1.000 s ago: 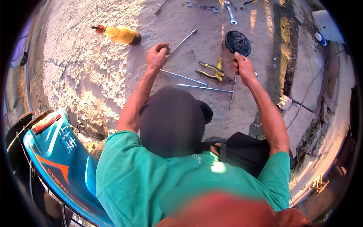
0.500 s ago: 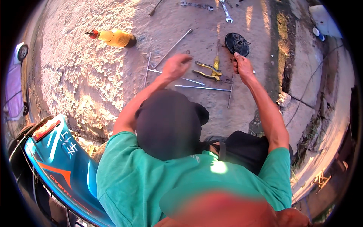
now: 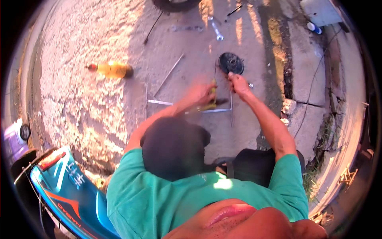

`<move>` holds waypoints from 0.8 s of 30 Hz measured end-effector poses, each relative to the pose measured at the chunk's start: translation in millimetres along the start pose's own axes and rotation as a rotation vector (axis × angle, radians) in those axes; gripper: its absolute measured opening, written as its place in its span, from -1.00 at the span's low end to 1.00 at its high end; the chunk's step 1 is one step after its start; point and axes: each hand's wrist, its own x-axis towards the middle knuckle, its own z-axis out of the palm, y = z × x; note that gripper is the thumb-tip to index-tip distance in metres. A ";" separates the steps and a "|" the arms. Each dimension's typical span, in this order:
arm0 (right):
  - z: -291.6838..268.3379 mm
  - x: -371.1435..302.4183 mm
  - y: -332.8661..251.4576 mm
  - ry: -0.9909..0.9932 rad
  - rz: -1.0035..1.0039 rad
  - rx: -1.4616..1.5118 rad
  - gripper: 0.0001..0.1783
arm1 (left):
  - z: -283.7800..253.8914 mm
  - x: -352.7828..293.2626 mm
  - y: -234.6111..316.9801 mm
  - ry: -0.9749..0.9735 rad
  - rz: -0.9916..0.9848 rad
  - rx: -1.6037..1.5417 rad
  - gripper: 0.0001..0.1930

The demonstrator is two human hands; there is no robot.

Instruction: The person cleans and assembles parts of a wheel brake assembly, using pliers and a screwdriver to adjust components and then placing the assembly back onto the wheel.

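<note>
My right hand (image 3: 240, 84) is closed on the lower rim of a round black plate (image 3: 231, 63) with fittings on its face. My left hand (image 3: 201, 95), smeared by motion, is at the yellow handle of a screwdriver (image 3: 214, 84); whether its fingers grip the handle cannot be made out. Yellow-handled pliers (image 3: 207, 106) lie beneath and beside this hand, partly hidden and blurred. A T-handle wrench (image 3: 232, 115) rests on the ground below the plate. Another T-handle wrench (image 3: 159, 102) is partly covered by my left forearm.
A yellow bottle with a red cap (image 3: 113, 70) lies on the rough ground at left. Farther off are spanners (image 3: 217, 31), a thin rod (image 3: 153, 28) and a tyre (image 3: 175, 4). A blue motorcycle panel (image 3: 73, 195) stands near left. A broken concrete edge (image 3: 286, 75) runs along the right.
My left hand has moved right, over the pliers to the screwdriver handle. My right hand still holds the black plate. The whole view has shifted, bringing the tyre into sight.
</note>
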 end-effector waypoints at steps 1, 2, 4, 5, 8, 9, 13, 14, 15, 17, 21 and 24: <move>14.0 8.1 -0.3 -0.019 0.003 -0.023 -0.57 | 3.2 -8.5 -15.9 0.019 0.038 0.014 -0.48; 30.1 14.5 0.7 -0.035 -0.002 -0.048 -0.57 | 7.0 -17.1 -31.8 0.041 0.082 0.033 -0.44; 18.7 2.5 -6.9 -0.023 0.047 0.029 -0.56 | 6.7 -8.5 -9.3 -0.069 0.009 0.053 -0.36; 16.8 1.3 -8.8 0.006 0.040 0.021 -0.56 | 3.9 -6.0 -1.2 -0.060 0.017 0.077 -0.36; 13.0 -2.6 -12.5 -0.004 -0.004 -0.009 -0.53 | 0.4 -4.9 17.6 -0.004 0.037 0.167 -0.41; 4.3 -5.8 -13.7 0.024 -0.011 -0.042 -0.53 | -0.6 0.3 29.3 0.026 0.073 0.179 -0.44; 11.1 -8.7 -10.4 -0.005 0.017 0.010 -0.53 | -1.2 -7.0 38.9 0.056 -0.019 0.197 -0.49; 15.6 -8.9 -12.7 -0.005 0.006 -0.003 -0.54 | 0.4 -7.9 32.3 0.100 -0.045 0.173 -0.50; 19.1 -8.6 -16.2 -0.004 -0.007 -0.018 -0.54 | 1.8 -7.4 25.9 0.144 -0.070 0.150 -0.50; 17.3 -6.6 -4.8 0.015 -0.017 -0.053 -0.54 | 13.7 -4.6 16.0 0.249 -0.085 0.060 -0.51; 16.4 -3.2 -0.9 0.027 -0.034 -0.093 -0.54 | 19.8 0.9 -1.2 0.466 -0.052 -0.112 -0.51; 15.6 1.0 0.4 0.017 -0.023 -0.078 -0.53 | 18.1 5.8 -20.0 0.548 0.050 -0.160 -0.47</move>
